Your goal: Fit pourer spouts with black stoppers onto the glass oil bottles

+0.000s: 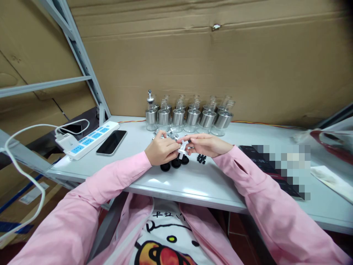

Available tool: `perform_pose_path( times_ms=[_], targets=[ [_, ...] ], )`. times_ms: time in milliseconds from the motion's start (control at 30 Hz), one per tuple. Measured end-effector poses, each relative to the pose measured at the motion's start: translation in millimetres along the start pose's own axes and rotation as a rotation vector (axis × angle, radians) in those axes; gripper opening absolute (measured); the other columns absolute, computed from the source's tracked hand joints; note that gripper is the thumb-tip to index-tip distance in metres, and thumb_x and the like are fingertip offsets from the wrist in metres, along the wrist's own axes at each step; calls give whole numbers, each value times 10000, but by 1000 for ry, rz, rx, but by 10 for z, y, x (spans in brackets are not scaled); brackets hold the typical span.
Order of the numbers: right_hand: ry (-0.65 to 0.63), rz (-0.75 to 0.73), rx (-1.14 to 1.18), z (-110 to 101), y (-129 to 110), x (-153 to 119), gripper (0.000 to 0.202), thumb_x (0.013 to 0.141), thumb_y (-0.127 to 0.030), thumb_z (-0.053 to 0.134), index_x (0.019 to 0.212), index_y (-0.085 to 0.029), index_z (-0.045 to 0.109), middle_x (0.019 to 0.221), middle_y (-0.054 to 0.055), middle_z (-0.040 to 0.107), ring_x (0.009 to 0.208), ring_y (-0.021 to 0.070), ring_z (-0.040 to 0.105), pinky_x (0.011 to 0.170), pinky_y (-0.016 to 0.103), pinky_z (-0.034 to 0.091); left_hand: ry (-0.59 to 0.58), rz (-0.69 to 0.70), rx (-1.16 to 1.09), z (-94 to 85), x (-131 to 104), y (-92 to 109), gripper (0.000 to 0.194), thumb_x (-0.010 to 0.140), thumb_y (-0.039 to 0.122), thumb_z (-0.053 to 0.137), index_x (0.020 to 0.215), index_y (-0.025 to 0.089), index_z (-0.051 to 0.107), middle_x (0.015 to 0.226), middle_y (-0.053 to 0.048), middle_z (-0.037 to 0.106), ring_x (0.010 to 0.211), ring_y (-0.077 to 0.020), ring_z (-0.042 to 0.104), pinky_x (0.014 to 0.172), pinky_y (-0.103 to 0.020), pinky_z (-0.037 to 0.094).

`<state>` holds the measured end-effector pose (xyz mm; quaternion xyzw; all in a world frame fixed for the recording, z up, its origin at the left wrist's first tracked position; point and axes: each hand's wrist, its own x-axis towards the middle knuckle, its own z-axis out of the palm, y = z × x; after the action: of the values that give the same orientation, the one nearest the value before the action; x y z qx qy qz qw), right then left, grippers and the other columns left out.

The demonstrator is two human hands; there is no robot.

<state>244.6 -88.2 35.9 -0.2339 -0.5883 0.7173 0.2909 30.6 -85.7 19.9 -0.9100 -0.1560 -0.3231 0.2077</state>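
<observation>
A small white pour spout [182, 148] is held between my two hands over the middle of the table. My left hand [163, 149] has its fingertips curled against the spout from the left. From the other side, the thumb and fingers of my right hand [208, 145] pinch it. Below the spout lie several round black caps [165, 166], partly covered by my hands. Small black pieces [201, 159] are grouped under my right hand. Clear and silvery parts [173, 133] show just behind my fingers, too covered to make out fully.
Glass bottles with steel sleeves [178, 117] stand in rows at the back; the far-left one carries a pour spout [149, 96]. A power strip [91, 141] and phone [112, 142] lie left. A dark, partly pixelated device [271, 173] is right. Cardboard [193, 62] walls the back.
</observation>
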Motion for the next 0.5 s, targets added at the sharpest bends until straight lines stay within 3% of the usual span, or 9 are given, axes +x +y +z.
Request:
perform_pose_path(
  times_ms=[200, 500],
  targets=[
    [18, 15, 5, 30, -12, -1, 277, 740, -323, 675, 944, -136, 656, 813, 40, 606, 784, 136, 561, 714, 294, 430, 50, 34, 0, 1, 8, 3, 186, 858, 177, 356, 772, 175, 521, 655, 17, 655, 554, -107, 490, 727, -326, 288],
    [4, 34, 28, 55, -7, 8, 284, 722, -338, 687, 915, -136, 635, 823, 31, 578, 755, 126, 535, 731, 301, 417, -25, 4, -21, -1, -3, 14, 210, 866, 198, 337, 770, 178, 523, 673, 8, 666, 566, -110, 514, 737, -340, 286]
  ],
)
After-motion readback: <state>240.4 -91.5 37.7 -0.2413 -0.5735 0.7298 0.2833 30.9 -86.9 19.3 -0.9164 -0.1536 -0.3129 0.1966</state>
